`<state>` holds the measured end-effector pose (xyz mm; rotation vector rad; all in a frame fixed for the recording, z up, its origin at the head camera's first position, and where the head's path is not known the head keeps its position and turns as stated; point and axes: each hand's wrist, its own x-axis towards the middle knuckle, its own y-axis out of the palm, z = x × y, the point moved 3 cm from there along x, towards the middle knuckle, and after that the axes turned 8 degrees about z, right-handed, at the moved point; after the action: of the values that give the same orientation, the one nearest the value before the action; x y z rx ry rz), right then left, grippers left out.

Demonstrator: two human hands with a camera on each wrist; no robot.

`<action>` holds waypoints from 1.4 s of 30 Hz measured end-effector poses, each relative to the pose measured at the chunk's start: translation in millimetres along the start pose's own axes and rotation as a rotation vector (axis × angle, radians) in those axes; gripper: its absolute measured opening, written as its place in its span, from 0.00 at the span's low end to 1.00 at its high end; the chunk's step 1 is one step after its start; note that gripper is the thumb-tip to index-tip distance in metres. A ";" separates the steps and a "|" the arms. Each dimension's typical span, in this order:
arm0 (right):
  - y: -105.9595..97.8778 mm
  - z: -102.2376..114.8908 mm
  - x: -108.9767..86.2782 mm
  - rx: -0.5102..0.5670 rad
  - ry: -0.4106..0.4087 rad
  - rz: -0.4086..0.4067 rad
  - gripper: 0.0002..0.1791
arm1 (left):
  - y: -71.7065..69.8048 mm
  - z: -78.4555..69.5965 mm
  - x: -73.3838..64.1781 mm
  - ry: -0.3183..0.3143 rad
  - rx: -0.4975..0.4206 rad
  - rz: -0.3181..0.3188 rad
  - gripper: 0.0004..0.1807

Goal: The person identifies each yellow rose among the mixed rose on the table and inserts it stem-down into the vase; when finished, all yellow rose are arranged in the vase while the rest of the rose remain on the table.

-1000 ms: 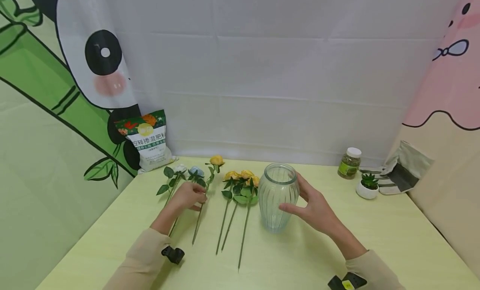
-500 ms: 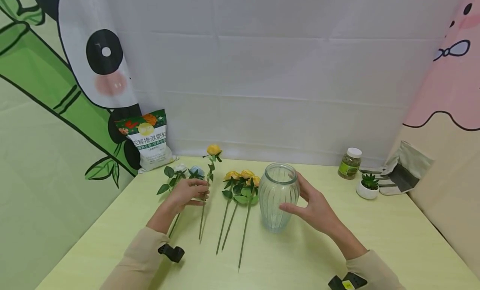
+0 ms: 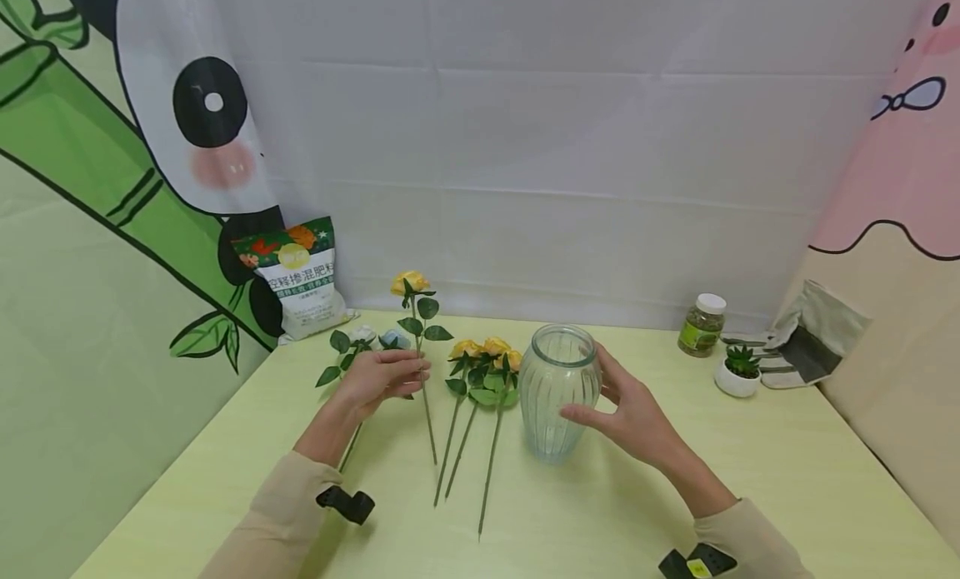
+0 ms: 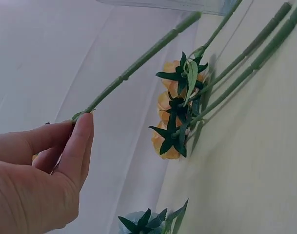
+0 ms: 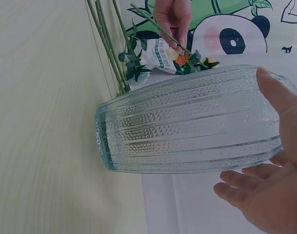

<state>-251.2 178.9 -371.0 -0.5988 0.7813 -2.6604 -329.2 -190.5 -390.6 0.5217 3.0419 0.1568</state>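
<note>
One yellow rose (image 3: 409,282) stands near upright, raised off the tabletop (image 3: 600,512), its stem pinched between the thumb and nearly closed fingers of the left hand (image 3: 384,377). The right hand (image 3: 630,416) holds the ribbed glass vase (image 3: 557,400) by its side, thumb and fingers parted widely around the glass; the vase is upright on the tabletop. Three yellow roses (image 3: 497,346) lie between the hands, left of the vase, and a white rose (image 3: 362,336) and a blue rose (image 3: 394,338) lie by the left hand.
</note>
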 end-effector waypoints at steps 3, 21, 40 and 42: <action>-0.4 0.2 0.1 0.015 -0.008 0.002 0.54 | 5.4 -6.0 -1.5 0.046 -0.044 0.001 0.22; -2.1 0.4 -2.3 0.044 -0.005 0.000 0.54 | 55.8 -56.3 -20.4 0.241 -0.408 0.039 0.13; 0.3 1.3 0.4 0.054 -0.016 0.003 0.55 | 85.1 -78.6 -20.7 0.401 -0.444 0.026 0.16; -0.2 1.9 0.5 0.053 -0.018 0.001 0.55 | 86.0 -79.0 -20.0 0.398 -0.419 0.014 0.13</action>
<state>-250.8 178.0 -369.3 -0.6082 0.7040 -2.6623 -287.4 -123.7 -302.1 0.5283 3.2227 0.9821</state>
